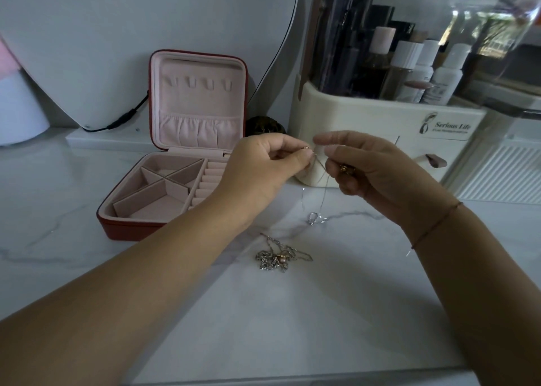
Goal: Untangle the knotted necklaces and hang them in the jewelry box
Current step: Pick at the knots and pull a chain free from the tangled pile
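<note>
- Two hands were raised close together above the countertop (263, 327), just in front of the cream organizer (366, 116), all seen from the head camera.
- The left hand (263, 163) had its fingers curled, with thumb and forefinger pinching the thin chain (322, 174) near a small gold piece at the fingertips.
- The right hand (374, 169) also pinched the thin chain between thumb and fingers, and a gold charm (344, 169) showed against its curled fingers.
- A thread bracelet (436, 224) circled the right wrist.
- From between the two hands the thin chain hung down in loose strands, ending in a silver pendant (312, 218) at or just above the marble; I could not tell whether it touched.
- The tangled necklaces (278, 258) lay in a small heap on the countertop, nearer the person than the pendant and apart from both hands.
- The jewelry box (131, 230) stood open to the left of the hands, its lid upright and its pink lining visible.
- Four hooks (199, 83) sat in a row inside the lid, with nothing hanging from them, above a gathered pocket (199, 130).
- The base showed divided compartments and ring rolls, the left forearm covering part of its right edge.
- Bottles (409, 63) stood upright in the organizer.
- A black cable (123, 120) ran behind the box.
</note>
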Tool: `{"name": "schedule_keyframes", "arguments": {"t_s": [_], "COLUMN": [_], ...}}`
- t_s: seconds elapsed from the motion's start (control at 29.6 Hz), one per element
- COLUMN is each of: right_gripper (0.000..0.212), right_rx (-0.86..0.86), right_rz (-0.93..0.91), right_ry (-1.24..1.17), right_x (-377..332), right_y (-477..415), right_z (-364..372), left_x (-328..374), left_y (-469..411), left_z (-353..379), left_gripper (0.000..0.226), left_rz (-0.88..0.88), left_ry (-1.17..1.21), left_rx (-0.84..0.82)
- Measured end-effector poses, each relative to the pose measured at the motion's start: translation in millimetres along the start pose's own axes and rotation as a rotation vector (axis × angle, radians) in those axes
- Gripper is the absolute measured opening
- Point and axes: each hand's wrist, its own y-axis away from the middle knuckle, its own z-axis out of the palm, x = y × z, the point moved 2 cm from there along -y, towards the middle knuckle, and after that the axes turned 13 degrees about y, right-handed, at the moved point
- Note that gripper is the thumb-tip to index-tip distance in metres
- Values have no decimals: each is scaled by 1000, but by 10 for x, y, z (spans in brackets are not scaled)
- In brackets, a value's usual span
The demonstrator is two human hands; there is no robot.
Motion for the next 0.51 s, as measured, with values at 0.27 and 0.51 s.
{"name": "schedule_keyframes", "arguments": {"t_s": [0.27,0.51], "right_gripper": [20,26], "right_rx": [-116,-132], "right_rz": [8,17], "right_ry": [82,30], "right_x": [-15,-10], "right_y": [30,20], "right_z": [53,61], "left_x": [-10,-45], "left_y": [-32,-24], "left_z": [-18,-40], "left_gripper": [9,15], "left_rz": [-258,-318], "left_ry": [309,221], "left_rx": [13,-11]}}
